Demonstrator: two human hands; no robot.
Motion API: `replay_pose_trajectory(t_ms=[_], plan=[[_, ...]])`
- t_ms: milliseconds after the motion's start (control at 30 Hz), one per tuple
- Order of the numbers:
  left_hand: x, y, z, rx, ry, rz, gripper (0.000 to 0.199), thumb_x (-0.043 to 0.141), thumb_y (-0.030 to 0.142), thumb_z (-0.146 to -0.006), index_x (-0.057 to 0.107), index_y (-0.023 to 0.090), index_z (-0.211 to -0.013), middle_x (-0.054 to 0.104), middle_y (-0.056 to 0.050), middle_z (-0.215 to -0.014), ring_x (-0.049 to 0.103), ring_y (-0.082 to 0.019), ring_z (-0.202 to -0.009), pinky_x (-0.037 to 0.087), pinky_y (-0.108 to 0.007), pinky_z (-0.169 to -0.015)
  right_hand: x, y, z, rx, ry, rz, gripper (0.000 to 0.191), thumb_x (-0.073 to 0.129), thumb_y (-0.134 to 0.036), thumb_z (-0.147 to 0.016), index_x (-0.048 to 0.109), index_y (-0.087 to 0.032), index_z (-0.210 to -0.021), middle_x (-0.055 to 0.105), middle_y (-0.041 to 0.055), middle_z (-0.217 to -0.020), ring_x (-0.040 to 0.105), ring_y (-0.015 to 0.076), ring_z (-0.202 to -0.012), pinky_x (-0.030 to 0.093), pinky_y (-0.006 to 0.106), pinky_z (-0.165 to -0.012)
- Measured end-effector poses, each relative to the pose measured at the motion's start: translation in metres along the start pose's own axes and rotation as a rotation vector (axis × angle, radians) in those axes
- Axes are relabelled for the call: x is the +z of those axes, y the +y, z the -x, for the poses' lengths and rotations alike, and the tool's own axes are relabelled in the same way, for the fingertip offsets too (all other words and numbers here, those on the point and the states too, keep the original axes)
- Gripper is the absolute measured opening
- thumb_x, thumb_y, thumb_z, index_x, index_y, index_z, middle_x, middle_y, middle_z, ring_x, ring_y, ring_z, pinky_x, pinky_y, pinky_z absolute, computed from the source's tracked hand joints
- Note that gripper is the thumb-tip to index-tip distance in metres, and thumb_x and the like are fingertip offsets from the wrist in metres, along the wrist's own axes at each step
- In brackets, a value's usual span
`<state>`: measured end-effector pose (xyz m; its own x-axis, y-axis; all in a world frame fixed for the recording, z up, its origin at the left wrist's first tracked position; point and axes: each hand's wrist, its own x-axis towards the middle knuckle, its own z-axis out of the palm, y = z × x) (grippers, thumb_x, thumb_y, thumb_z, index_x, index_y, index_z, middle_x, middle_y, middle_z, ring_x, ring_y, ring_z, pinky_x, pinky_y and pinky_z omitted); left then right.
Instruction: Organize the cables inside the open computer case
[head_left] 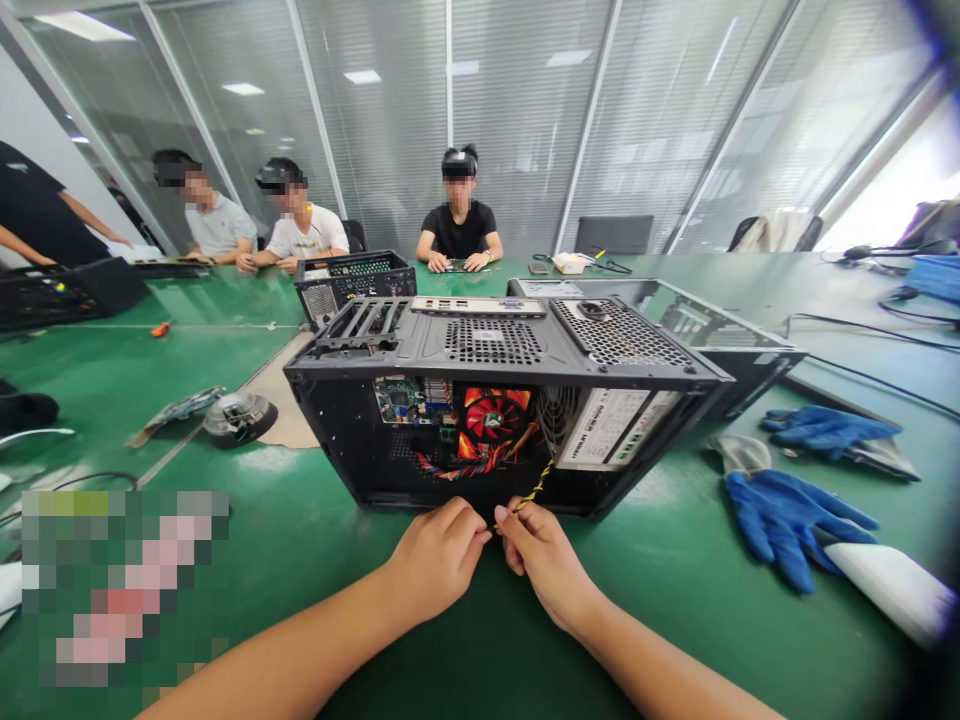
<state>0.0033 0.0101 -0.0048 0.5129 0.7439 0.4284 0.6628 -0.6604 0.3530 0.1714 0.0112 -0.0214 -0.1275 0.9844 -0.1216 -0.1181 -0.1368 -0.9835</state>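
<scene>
An open black computer case lies on the green table, its open side facing me. Inside show a red fan, a circuit board, a power supply and a bundle of coloured wires. From the power supply a yellow and black cable runs down to my right hand, which pinches it. My left hand is closed just left of it, fingertips pressed together near the cable's end; what they hold is too small to make out.
Blue gloves and a white object lie at the right. A round metal part sits at the left. Another case and a side panel are behind. Several people are across the table.
</scene>
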Motion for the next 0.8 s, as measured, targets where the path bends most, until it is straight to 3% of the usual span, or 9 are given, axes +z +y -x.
replay_pose_trajectory(t_ms=[300,567,800], plan=[[0.0034,-0.0034,0.0046,0.046,0.0,-0.079,0.016,0.043,0.018,-0.098,0.056,0.018,-0.091,0.059,-0.003,-0.084,0.061,-0.016,-0.072,0.055,-0.028,-0.066,-0.0002,0.0005,-0.0001,0.004,0.004,0.002,0.046,0.063,-0.061,-0.081,0.048,-0.02,-0.067,0.04,-0.0085,-0.045,0.032,0.007,-0.04,0.026,0.022,-0.041],[0.0031,-0.0028,0.0024,-0.042,-0.023,-0.046,0.018,0.043,0.02,-0.099,0.057,0.018,-0.088,0.06,-0.002,-0.081,0.062,-0.015,-0.068,0.053,-0.026,-0.063,-0.0005,0.0016,-0.0022,-0.003,0.002,0.009,0.045,0.062,-0.061,-0.082,0.049,-0.02,-0.068,0.041,-0.0083,-0.045,0.033,0.0072,-0.04,0.026,0.022,-0.041],[-0.0026,0.0011,0.003,0.067,-0.089,-0.148,0.019,0.04,0.015,-0.098,0.057,0.017,-0.089,0.059,-0.004,-0.081,0.061,-0.017,-0.071,0.055,-0.029,-0.065,0.0008,-0.0011,-0.0001,0.007,0.022,-0.003,0.047,0.064,-0.062,-0.079,0.047,-0.02,-0.066,0.04,-0.0083,-0.045,0.032,0.0072,-0.04,0.025,0.022,-0.04]])
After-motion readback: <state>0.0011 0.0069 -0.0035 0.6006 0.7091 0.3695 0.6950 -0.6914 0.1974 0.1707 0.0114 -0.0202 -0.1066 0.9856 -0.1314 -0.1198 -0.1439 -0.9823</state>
